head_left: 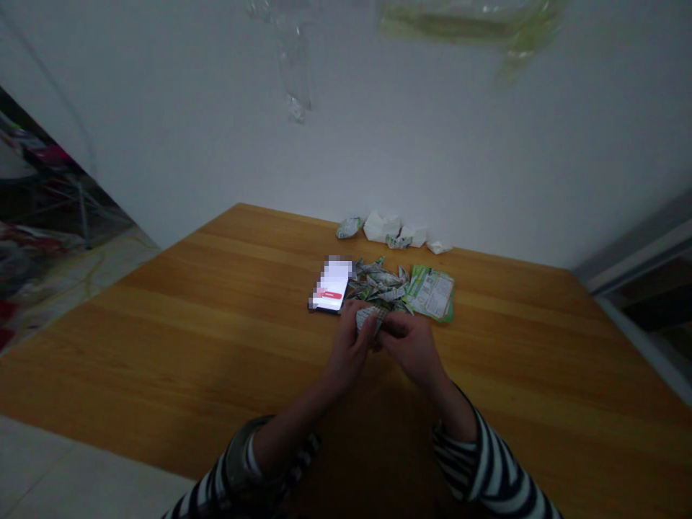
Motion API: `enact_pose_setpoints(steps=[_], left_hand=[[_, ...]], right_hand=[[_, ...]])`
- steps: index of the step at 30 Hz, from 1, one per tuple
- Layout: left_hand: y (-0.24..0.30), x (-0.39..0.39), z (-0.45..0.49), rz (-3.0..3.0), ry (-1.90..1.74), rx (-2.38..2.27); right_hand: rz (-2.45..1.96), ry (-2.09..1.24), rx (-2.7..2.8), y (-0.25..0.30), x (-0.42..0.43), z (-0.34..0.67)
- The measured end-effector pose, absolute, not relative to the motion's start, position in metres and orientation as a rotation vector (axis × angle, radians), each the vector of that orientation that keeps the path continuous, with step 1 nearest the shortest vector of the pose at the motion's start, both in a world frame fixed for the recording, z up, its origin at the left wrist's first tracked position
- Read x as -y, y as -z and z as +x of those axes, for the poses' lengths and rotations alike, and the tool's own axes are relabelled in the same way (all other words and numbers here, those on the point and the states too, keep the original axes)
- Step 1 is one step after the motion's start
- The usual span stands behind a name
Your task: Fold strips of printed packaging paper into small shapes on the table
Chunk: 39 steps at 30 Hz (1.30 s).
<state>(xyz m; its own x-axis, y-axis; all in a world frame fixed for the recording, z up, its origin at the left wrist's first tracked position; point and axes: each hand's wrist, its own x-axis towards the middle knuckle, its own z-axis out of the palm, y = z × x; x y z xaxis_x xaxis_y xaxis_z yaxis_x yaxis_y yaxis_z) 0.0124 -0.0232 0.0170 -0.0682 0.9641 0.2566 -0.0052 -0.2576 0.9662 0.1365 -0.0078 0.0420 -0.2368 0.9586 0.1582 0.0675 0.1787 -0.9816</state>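
Note:
Between both hands is a small folded piece of printed paper (367, 317), whitish with green. My left hand (349, 346) is closed on its left side, with the thumb on top. My right hand (409, 346) pinches its right edge. Just beyond the hands lies a pile of folded green-and-white printed paper pieces (381, 280). To the right of that pile are flat green-and-white printed sheets or packets (432, 292); I cannot tell which. A phone (334, 285) with a lit screen rests to the left of the pile.
Crumpled white tissues (381, 226) and crumpled green-printed scraps (349, 228) sit along the back edge of the wooden table (216, 310). Behind it rises a white wall (335, 158) with peeling tape (448, 25). At far left, a metal-legged rack (81, 205) stands on the floor.

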Motion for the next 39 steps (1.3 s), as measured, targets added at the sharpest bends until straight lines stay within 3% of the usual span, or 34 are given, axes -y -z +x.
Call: enact_pose_setpoints(steps=[8,14,19,25,39], left_hand=[[-0.026,0.020,0.012,1.116,-1.377,-1.144],[-0.024,0.002,0.001,0.550,-1.625,-1.161],[-0.026,0.003,0.000,0.615,-1.660,-1.168],[-0.029,0.007,0.001,0.653,-1.669,-1.210],[-0.031,0.007,0.003,0.653,-1.650,-1.169]], right_hand=[[-0.964,-1.366,1.682,-0.045,-0.002,0.170],[-1.327,-0.611,1.702,-0.053,-0.046,0.221],[-1.562,-0.140,2.270,-0.050,-0.043,0.198],[-1.661,0.310,2.437,-0.047,-0.035,0.176],[-1.664,0.220,2.523,-0.032,-0.049,0.171]])
